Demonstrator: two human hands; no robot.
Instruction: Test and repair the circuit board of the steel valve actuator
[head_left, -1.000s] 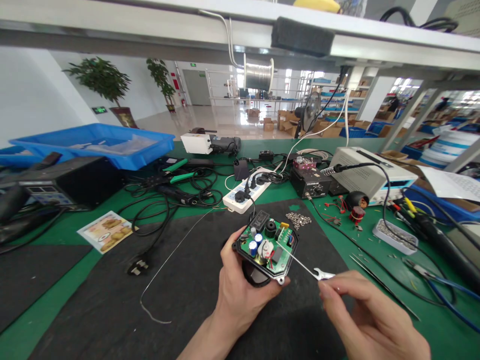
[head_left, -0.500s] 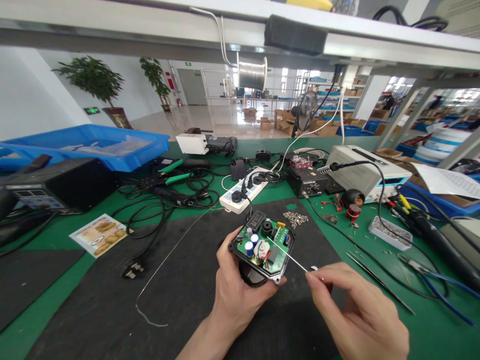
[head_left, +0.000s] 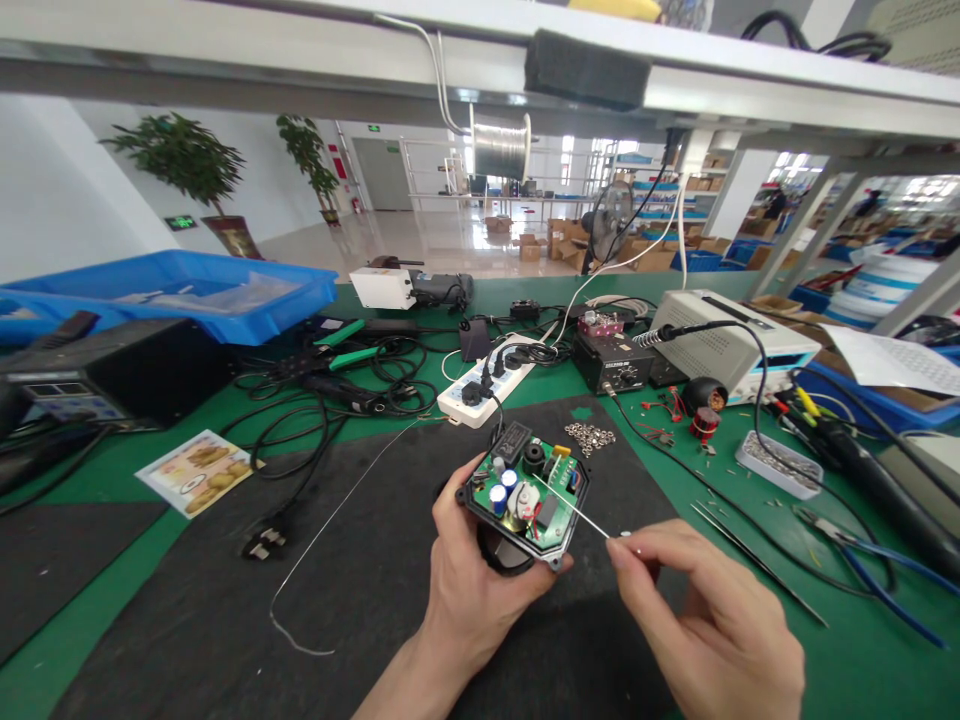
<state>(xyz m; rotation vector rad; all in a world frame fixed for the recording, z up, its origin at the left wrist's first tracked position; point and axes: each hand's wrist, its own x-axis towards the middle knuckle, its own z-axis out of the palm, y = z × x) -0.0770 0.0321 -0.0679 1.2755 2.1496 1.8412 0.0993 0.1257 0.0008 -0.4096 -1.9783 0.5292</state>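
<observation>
My left hand (head_left: pixel 480 570) is wrapped round the black housing (head_left: pixel 501 552) of an open electronic unit, tilted toward me above the mat. Inside sits a green circuit board (head_left: pixel 553 512) with blue-and-white capacitors (head_left: pixel 498 498), a black relay-like block (head_left: pixel 512 442), a round black part and red wires. Between thumb and forefinger my right hand (head_left: pixel 705 610) pinches a thin white strip (head_left: pixel 589 522). Its far end reaches in over the board among the parts; I cannot tell whether it touches them. The strip's near end is hidden by my fingers.
Tweezers (head_left: pixel 757 562), blue-handled pliers (head_left: pixel 874 570) and a tray of small metal parts (head_left: pixel 780 465) lie at right. Loose nuts (head_left: pixel 589 438) sit behind the unit. A power strip (head_left: pixel 487 385) stands farther back. Solder wire (head_left: pixel 322 530) trails across the black mat (head_left: pixel 225 620) from the left.
My right hand has shifted very slightly left and the white strip hardly at all. The left hand keeps its hold on the unit, which stays in place.
</observation>
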